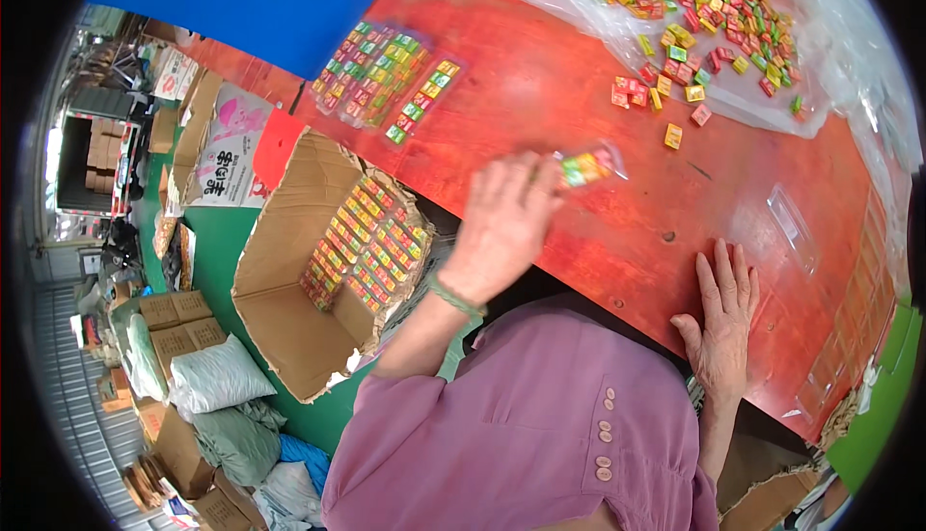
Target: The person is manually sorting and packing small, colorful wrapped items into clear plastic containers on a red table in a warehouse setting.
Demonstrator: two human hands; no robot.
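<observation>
A small clear plastic sleeve of red, green and yellow candy squares (pixel 586 165) hangs just above the scuffed red wooden tabletop (pixel 579 78), blurred, pinched at its near end by the fingertips of the left hand (pixel 503 222); that grip is narrow, closed on the sleeve. The right hand (pixel 721 324) lies flat and open on the tabletop edge, holding nothing, near an empty clear plastic sleeve (pixel 793 227). Farther off sit filled sleeves (pixel 386 73) and loose glossy candy squares on crinkled clear film (pixel 704 20). Below, a torn brown cardboard box (pixel 289 280) holds more packed rows
</observation>
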